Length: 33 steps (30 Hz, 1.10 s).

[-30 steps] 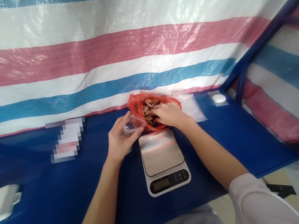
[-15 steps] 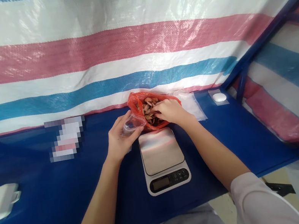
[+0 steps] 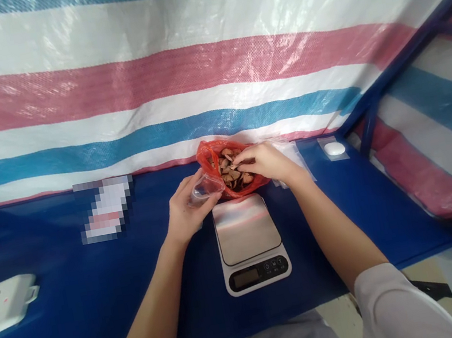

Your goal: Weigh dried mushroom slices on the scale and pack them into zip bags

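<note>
My left hand [image 3: 187, 208] grips a small clear plastic bag [image 3: 205, 188], its mouth held apart beside the red bag. Behind the scale, an open red plastic bag [image 3: 207, 150] holds many dried brown slices [image 3: 233, 178], curled and irregular. Over the right side of this bag is my right hand [image 3: 266, 161], thumb and fingers pinched on what looks like one of the slices. Just in front of both hands lies a white kitchen scale [image 3: 248, 229] with a shiny metal plate; no digits can be read on its display.
Flat clear bags [image 3: 296, 159] lie partly behind my right wrist. A white round object [image 3: 334, 148] on clear plastic sits farther right. At left are a blurred-out packet [image 3: 108, 207] and a white power strip [image 3: 2, 304]. Striped sheeting [image 3: 148, 77] backs the blue table [image 3: 112, 294].
My right hand has risen slightly and drawn right from deeper among the slices, uncovering more of them. My left hand still holds the clear bag. The whole view has shifted slightly.
</note>
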Motion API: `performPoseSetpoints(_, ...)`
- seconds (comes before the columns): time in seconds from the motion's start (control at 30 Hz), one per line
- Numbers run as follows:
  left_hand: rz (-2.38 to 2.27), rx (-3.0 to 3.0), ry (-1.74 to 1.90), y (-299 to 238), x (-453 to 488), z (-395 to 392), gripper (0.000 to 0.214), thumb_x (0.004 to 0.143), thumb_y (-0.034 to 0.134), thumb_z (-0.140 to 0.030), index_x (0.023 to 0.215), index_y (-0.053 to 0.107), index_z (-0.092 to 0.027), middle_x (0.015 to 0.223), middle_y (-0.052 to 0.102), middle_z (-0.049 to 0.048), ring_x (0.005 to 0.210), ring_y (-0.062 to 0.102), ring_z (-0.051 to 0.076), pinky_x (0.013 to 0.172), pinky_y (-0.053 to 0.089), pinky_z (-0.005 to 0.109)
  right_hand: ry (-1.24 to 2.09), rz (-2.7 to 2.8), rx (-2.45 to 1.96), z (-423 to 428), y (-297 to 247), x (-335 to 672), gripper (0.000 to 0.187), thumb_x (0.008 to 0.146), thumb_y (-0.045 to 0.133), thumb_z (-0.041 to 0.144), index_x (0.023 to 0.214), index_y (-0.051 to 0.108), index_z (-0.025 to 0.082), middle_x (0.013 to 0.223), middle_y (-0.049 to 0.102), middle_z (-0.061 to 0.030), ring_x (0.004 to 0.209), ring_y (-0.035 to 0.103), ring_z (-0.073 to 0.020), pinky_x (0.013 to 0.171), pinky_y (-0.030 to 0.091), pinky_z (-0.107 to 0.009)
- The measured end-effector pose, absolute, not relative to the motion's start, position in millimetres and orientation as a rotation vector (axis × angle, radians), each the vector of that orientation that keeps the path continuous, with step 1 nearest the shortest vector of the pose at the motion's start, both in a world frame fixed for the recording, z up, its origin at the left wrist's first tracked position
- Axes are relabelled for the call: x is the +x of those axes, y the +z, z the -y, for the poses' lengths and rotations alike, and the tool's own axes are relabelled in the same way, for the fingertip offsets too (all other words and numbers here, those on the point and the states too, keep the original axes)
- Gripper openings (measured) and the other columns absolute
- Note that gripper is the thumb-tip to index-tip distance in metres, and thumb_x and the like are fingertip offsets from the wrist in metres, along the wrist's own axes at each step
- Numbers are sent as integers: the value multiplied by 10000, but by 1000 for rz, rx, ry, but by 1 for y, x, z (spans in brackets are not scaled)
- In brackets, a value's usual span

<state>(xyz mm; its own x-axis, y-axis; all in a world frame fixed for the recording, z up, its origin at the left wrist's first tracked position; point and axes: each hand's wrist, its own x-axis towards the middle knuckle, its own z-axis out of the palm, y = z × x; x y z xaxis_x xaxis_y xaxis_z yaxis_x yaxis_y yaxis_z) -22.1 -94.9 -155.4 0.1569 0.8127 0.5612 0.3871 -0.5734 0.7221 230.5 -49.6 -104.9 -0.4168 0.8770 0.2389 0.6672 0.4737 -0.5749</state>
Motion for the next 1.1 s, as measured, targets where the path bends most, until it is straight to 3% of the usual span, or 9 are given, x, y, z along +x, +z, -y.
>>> performPoseSetpoints(0.33,-1141,2046,1345,-151,-18,99,662,784,807,-504,1349,657,-192,1185,726,109,1059,707,248,983,565,397,744,2117,-1071,76,-71,215,214,888,702,225,1072,806,259,1084,802,-3,1006,754,-198,952,581,-339)
performPoseSetpoints(0.6,-1064,2084,1305,-149,-17,103,691,774,816,-503,1368,643,-194,1197,725,110,1067,702,256,973,571,400,584,2361,-1029,93,-64,187,182,931,662,195,980,817,277,1077,803,32,1038,729,-187,995,529,-298)
performPoseSetpoints(0.9,-1077,2058,1308,-149,-15,104,689,780,808,-512,1369,644,-193,1177,732,104,1053,704,255,941,580,378,496,2467,-1039,94,-68,178,247,951,589,183,1003,797,306,1132,775,48,1034,705,-184,993,505,-302)
performPoseSetpoints(1.1,-1078,2049,1307,-150,-16,103,695,774,810,-510,1362,648,-178,1165,735,109,1046,705,254,937,580,376,524,2480,-1011,94,-70,178,221,952,600,203,981,795,303,1104,775,53,1010,711,-158,937,506,-249)
